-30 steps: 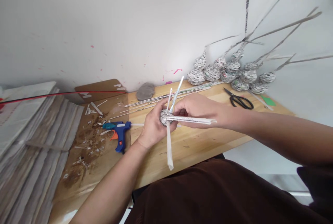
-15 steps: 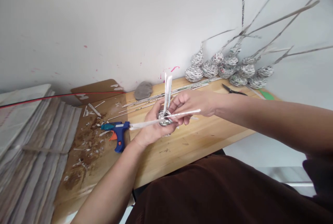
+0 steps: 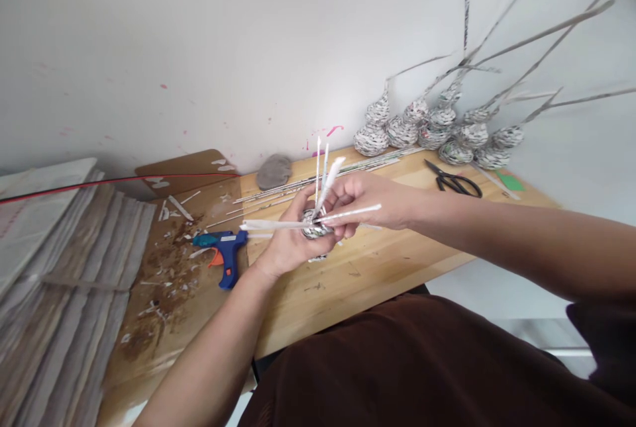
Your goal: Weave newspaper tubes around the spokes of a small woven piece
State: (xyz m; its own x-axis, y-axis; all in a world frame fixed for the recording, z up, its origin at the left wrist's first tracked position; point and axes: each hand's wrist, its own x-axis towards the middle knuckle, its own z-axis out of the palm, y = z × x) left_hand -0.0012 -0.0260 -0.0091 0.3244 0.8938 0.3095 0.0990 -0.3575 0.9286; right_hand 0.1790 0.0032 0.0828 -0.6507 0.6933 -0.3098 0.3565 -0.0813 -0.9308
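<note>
My left hand (image 3: pixel 291 241) is wrapped round a small woven newspaper gourd (image 3: pixel 315 231), holding it above the table. Several rolled paper strips stick out of its top, some upward and others to the left and right. My right hand (image 3: pixel 355 202) is closed at the gourd's top, its fingers pinching a paper strip (image 3: pixel 332 182) near its base. The fingertips are partly hidden among the strips. Left of my hands a blue glue gun (image 3: pixel 229 258) lies on its side.
Long thin paper tubes (image 3: pixel 278 196) and a grey lump (image 3: pixel 274 172) lie behind my hands. Black scissors (image 3: pixel 454 182) rest at right, before several finished woven gourds (image 3: pixel 370 141) along the wall. A tied newspaper stack (image 3: pixel 64 281) and paper scraps (image 3: pixel 163 281) are at left.
The strips at the gourd's top have shifted: one upright strip now leans right, and the left one lies more level. My right arm has dropped slightly, uncovering the scissors' handles.
</note>
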